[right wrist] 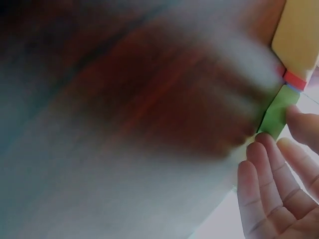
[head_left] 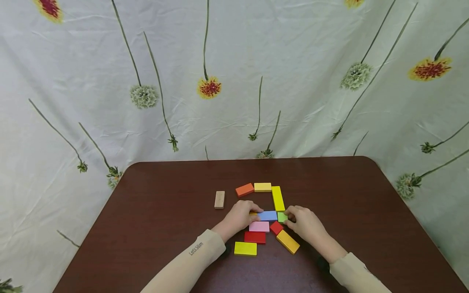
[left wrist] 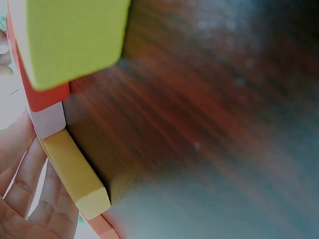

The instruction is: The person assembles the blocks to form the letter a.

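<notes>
My left hand (head_left: 239,216) pinches the left end of a blue block (head_left: 268,216) with thumb and fingertips. A yellow block (left wrist: 77,174) beside it lies partly under this hand. My right hand (head_left: 307,224) pinches a green block (head_left: 281,217) at the right end of the blue one; thumb and fingertips are on it in the right wrist view. Just nearer lie a pink block (head_left: 259,226) and a small red block (head_left: 276,227). A longer red block (head_left: 255,237) and a bright yellow block (head_left: 245,248) follow toward the front.
Behind the hands, a bright yellow block (head_left: 278,198), a pale yellow block (head_left: 262,187) and an orange block (head_left: 244,189) form a curve. A plain wooden block (head_left: 219,200) stands apart at left. An orange-yellow block (head_left: 288,242) slants at front right on the dark table (head_left: 165,228).
</notes>
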Demonstrator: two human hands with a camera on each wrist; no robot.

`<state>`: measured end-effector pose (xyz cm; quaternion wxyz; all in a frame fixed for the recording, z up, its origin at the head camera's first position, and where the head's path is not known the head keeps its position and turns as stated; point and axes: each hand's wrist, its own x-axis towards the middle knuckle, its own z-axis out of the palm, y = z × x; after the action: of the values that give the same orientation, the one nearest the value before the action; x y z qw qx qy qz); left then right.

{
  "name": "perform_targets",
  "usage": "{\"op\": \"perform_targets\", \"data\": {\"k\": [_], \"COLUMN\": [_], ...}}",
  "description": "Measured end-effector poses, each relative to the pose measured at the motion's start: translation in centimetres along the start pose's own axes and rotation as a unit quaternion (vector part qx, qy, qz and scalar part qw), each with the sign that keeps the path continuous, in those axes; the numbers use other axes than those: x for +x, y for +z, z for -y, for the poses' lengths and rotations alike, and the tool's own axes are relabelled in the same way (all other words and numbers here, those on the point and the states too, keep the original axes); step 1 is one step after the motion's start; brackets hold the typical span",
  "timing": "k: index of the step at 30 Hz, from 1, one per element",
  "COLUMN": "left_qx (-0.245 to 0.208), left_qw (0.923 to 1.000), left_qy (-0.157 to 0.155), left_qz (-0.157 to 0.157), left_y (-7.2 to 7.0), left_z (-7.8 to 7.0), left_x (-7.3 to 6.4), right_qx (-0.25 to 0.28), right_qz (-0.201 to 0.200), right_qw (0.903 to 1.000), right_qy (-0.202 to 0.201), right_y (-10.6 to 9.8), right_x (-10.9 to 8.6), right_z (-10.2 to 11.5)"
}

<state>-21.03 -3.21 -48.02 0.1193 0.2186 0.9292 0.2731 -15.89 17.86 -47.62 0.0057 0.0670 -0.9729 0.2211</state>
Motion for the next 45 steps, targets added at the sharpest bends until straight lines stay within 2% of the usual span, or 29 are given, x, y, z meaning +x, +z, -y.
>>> {"op": "perform_targets", "data": {"k": [6, 17, 23, 26, 31, 36, 40, 45], "left_qx": [0.001, 0.005, 0.008, 0.01, 0.009, 0.004, 0.006, 0.013], "left_qw": [1.0, 0.9999, 0.9998, 0.9997, 0.9998, 0.9999, 0.9999, 0.9999], "left_qy": [0.007, 0.011, 0.016, 0.019, 0.013, 0.011, 0.009, 0.011], "left_qz": [-0.003, -0.004, -0.006, -0.01, -0.008, -0.006, -0.006, -0.001], "left_y": [-0.1, -0.1, -0.1, -0.1, -0.1, 0.0, 0.0, -0.2], "left_z": [0.0, 0.0, 0.0, 0.0, 0.1, 0.2, 0.2, 0.2], "left_x": [-0.1, -0.1, -0.1, -0.1, -0.1, -0.1, -0.1, 0.1], "right_qx": [0.003, 0.007, 0.016, 0.017, 0.023, 0.04, 0.037, 0.023], "right_qz": [-0.017, -0.024, -0.013, 0.007, 0.077, 0.125, 0.148, 0.151], "right_qw": [0.9998, 0.9996, 0.9998, 0.9998, 0.9968, 0.9912, 0.9882, 0.9882], "right_qy": [-0.011, -0.012, 0.006, 0.01, -0.005, -0.013, -0.009, -0.011], "right_y": [0.1, 0.1, -0.7, -1.1, -1.2, -1.3, -1.5, -1.7], "right_x": [0.2, 0.4, 0.7, 1.3, 2.3, 2.9, 2.9, 3.2], "right_z": [0.0, 0.1, -0.5, -1.2, -2.4, -2.8, -2.7, -2.6]}}
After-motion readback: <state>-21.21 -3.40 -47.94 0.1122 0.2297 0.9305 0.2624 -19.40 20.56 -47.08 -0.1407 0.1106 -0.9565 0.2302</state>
